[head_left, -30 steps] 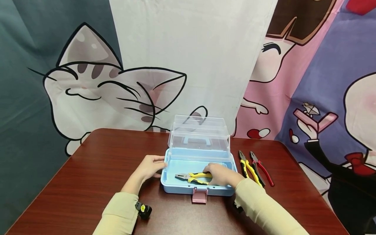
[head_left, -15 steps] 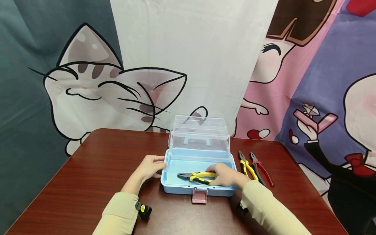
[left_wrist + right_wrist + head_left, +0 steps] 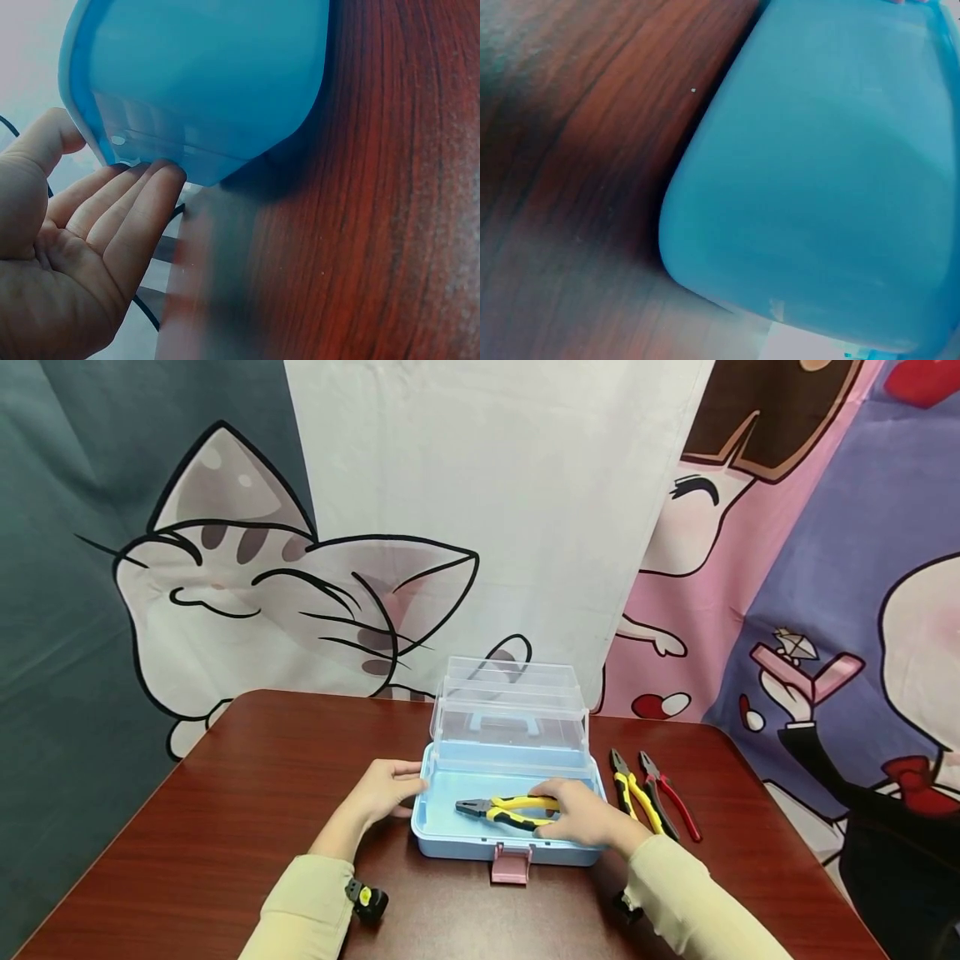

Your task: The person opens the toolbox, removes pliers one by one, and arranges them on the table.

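Note:
A light blue toolbox [image 3: 510, 850] with its clear lid [image 3: 512, 693] raised stands on the table. Inside it, yellow-and-black combination pliers [image 3: 495, 814] point their jaws left, handles spread. My right hand [image 3: 583, 814] grips the handle ends over the box's front right part; the right wrist view shows mostly the blue box wall [image 3: 817, 165]. At the left end, my left hand [image 3: 381, 792] holds the box. The left wrist view shows that hand [image 3: 97, 240] with its thumb at the rim and its fingertips against the outside of the wall.
To the right of the box lie another pair of yellow-and-black pliers [image 3: 628, 785] and red-and-black pliers [image 3: 667, 793]. A pink latch [image 3: 511, 864] hangs open at the box's front. The brown table [image 3: 277, 760] meets a printed cloth backdrop [image 3: 525, 527] behind.
My right hand has shifted slightly right with the pliers inside the box. My left hand keeps its hold on the left end. The other pliers have not moved.

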The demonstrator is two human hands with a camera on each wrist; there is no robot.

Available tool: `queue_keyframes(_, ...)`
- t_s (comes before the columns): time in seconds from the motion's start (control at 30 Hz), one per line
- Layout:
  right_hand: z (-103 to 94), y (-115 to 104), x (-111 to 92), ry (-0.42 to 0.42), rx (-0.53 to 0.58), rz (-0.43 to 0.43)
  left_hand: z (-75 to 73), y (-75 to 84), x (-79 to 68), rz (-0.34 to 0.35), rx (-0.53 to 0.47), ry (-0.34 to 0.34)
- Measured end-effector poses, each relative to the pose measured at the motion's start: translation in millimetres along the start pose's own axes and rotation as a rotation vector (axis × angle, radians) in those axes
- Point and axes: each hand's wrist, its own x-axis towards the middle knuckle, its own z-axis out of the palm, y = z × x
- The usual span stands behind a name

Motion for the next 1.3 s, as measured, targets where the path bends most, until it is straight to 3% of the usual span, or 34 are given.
queue_keyframes(0.2, -0.5, 0, -6, 0.06, 0.066, -0.003, 2.5, 19.1, -17.6, 0.0, 0.014, -0.023)
queue_keyframes(0.43, -7.2, -6, -15, 0.109, 0.068, -0.04, 1.9, -1.5, 0.6, -0.003, 0.012, -0.003)
queue_keyframes(0.63, -7.5, -5, -21, 0.183, 0.009, -0.056, 1.5, -2.1, 1.1, -0.002, 0.004, -0.008)
queue_keyframes(1.3, -6.7, -5, -35, 0.286, 0.044, 0.007, -0.6, -2.8, 1.4, -0.004, 0.005, -0.026)
